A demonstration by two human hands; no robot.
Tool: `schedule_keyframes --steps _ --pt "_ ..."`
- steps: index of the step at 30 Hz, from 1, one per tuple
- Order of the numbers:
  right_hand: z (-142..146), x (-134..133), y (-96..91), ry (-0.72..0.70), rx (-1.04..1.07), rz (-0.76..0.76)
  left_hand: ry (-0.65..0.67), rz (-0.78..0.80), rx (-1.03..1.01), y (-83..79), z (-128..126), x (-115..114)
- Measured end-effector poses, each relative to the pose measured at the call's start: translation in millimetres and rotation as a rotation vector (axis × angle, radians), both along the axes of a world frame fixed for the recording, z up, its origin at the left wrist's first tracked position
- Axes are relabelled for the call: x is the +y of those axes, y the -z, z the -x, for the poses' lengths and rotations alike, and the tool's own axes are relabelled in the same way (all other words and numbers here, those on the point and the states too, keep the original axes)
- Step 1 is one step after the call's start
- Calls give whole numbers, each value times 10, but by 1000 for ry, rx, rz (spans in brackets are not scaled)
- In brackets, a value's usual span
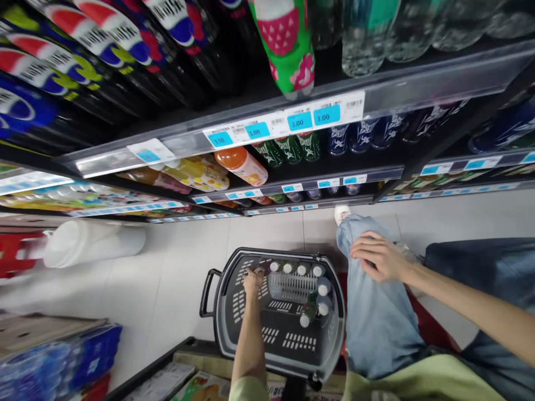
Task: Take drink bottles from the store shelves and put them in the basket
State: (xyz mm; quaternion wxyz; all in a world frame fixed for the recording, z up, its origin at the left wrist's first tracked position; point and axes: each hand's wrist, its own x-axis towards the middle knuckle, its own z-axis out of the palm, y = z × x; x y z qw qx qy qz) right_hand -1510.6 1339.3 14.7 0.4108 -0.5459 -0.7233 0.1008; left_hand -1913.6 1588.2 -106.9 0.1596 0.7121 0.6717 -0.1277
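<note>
My left hand (253, 279) reaches down into a dark grey shopping basket (234, 312) on the floor, its fingers closed on something I cannot make out near the far rim. Several white-capped bottles (311, 289) lie along the basket's far and right sides. My right hand (376, 257) rests on my knee in light blue jeans, fingers curled loosely and holding nothing.
Drink shelves (267, 125) with blue price tags rise just ahead, stocked with cola, green, orange and water bottles. A white container (90, 243) and a red stool (16, 253) stand at left. Blue bottle packs (58, 362) sit at lower left. White floor tiles (175, 267) surround the basket.
</note>
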Motion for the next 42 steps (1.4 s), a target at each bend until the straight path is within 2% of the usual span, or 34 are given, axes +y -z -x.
schedule_keyframes --steps 3,6,9,11,13,15,18,20,22,27,29,31,32,35,37,39,42 --pt "19 6 29 6 18 -32 10 -94 -18 -307 -62 -93" --pt "40 18 72 3 37 -63 240 -137 -259 -692 -294 -346" --pt "109 52 117 15 59 -71 470 -196 -527 -1089 -770 -761" --pt "198 89 142 34 72 -63 561 -221 -643 -1308 -1210 -1067" --pt "303 124 162 65 93 -47 645 -201 -688 -1462 -1686 -1338" --pt "386 139 179 97 116 -26 693 -124 -691 -1551 -2120 -1535" --pt "376 86 178 72 146 -3 586 -78 -617 -1598 -2570 -1674" --pt "264 -4 146 20 138 53 531 -36 -542 -1590 -2727 -1698" --pt "94 -120 90 -33 120 110 534 -6 -482 -1557 -2822 -1720" --pt "-467 -327 -24 -101 134 198 549 -137 -287 -1468 -3116 -1875" --pt "-755 -340 -42 -5 163 268 518 -159 -209 -1475 -3267 -1908" --pt "-1092 -321 -71 193 231 293 495 -144 -174 -1504 -3389 -1890" --pt "-1277 -306 -97 312 288 259 493 -131 -171 -1520 -3430 -1866" --pt "-1864 -278 -219 707 497 -36 476 -120 -186 -1554 -3484 -1782" --pt "-2256 -306 -313 1008 554 -246 465 -122 -196 -1563 -3489 -1749" --pt "-2624 -370 -382 1247 548 -344 458 -119 -204 -1566 -3493 -1738" --pt "-3083 -468 -404 1364 448 -399 461 -117 -216 -1566 -3511 -1735"
